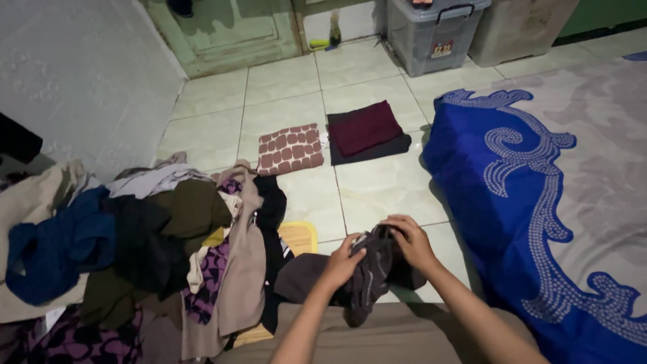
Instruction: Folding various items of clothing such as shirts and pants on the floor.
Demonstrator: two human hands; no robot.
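Your left hand (342, 261) and right hand (412, 243) both clamp the dark garment (369, 276), lower centre; it probably hangs downward.

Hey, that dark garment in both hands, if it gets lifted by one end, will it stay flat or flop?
The dark garment probably flops: it already bunches and sags between the left hand and right hand. It looks thin, so likely light. Soft cloth shouldn't roll or break, though loose ends may drag on the tiled floor.

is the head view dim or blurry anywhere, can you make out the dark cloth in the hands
Head view: dim overall, brighter on the tiles near the door; the dark garment between left hand and right hand loses its folds in shadow, edges slightly soft.
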